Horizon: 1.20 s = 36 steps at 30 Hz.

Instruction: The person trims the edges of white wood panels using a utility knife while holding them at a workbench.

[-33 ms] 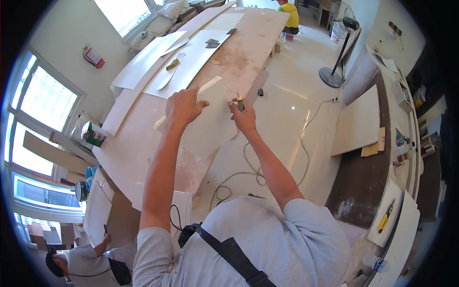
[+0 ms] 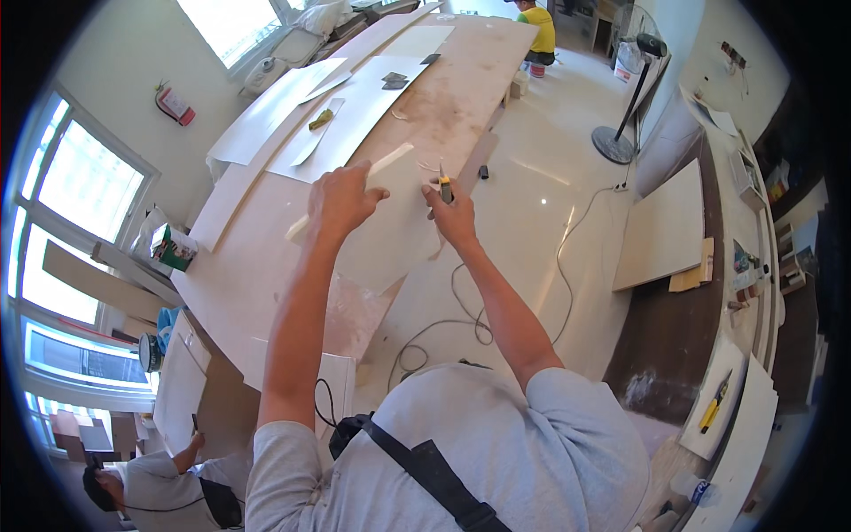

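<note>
My left hand [image 2: 343, 202] lies over a long pale strip [image 2: 387, 160], its fingers curled onto it and its thumb held apart. The strip runs slantwise along the far edge of an off-white sheet [image 2: 390, 244] on the worktable [image 2: 253, 270]. In my right hand [image 2: 455, 219], near the sheet's right side, is a utility knife [image 2: 445, 186] with yellow and dark parts, its tip pointing away from me. Thin curled shavings [image 2: 431, 166] lie just beyond the knife. My left fingertips are partly hidden behind the hand.
White sheets [image 2: 355, 111], dark pads [image 2: 394, 82] and a long wooden strip [image 2: 239, 199] lie farther up the table. A cable [image 2: 567, 266] loops across the floor on the right. A pedestal fan [image 2: 613, 144] stands beyond. Co-workers are at lower left [image 2: 155, 488] and far back [image 2: 537, 31].
</note>
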Available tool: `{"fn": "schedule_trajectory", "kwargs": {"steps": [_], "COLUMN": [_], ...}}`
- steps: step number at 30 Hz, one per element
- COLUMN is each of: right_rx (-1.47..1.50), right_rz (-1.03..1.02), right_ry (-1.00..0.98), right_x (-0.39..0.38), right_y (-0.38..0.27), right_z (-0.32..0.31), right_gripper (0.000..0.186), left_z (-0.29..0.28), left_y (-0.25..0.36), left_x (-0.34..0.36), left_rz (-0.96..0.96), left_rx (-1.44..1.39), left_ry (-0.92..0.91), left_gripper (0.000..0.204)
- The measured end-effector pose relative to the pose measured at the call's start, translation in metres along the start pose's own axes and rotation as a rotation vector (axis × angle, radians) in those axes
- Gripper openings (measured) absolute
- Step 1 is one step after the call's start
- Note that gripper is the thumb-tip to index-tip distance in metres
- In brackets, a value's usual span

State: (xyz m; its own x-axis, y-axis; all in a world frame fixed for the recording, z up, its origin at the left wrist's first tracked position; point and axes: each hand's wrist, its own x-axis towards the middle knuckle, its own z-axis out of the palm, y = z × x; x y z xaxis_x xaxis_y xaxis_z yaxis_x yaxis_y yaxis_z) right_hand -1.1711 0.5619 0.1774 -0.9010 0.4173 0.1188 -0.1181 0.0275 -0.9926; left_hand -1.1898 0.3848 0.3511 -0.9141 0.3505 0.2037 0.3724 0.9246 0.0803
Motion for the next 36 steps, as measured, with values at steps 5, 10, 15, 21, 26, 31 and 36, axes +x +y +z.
{"fn": "schedule_trajectory", "kwargs": {"steps": [5, 10, 15, 21, 26, 31, 36], "right_rx": [0.095, 0.054, -0.128, -0.232, -0.252, -0.172, -0.258], "right_rz": [0.014, 0.036, -0.053, -0.084, -0.121, -0.165, -0.158], "right_ry": [-0.187, -0.366, -0.373, -0.514, -0.507, -0.423, -0.514], "right_x": [0.007, -0.01, -0.022, -0.026, -0.035, -0.036, -0.021], "right_y": [-0.026, -0.043, -0.058, -0.079, -0.077, -0.075, -0.083], "right_z": [-0.013, -0.013, -0.003, 0.002, 0.018, 0.026, 0.015], "right_gripper": [0.043, 0.041, 0.04, 0.041, 0.04, 0.038, 0.034], "left_z": [-0.01, -0.02, -0.023, -0.033, -0.041, -0.015, 0.105], "left_y": [0.002, -0.016, -0.039, -0.057, -0.063, -0.107, -0.156], "left_x": [-0.022, -0.05, -0.069, -0.089, -0.105, -0.131, -0.152], "left_rz": [-0.002, -0.012, 0.01, -0.017, -0.111, -0.055, -0.577], "left_rx": [-0.034, -0.069, -0.215, -0.334, -0.309, -0.096, -0.735], "left_ry": [-0.006, 0.025, 0.122, 0.072, 0.063, 0.729, 0.907], "left_gripper": [0.041, 0.039, 0.037, 0.04, 0.04, 0.064, 0.079]}}
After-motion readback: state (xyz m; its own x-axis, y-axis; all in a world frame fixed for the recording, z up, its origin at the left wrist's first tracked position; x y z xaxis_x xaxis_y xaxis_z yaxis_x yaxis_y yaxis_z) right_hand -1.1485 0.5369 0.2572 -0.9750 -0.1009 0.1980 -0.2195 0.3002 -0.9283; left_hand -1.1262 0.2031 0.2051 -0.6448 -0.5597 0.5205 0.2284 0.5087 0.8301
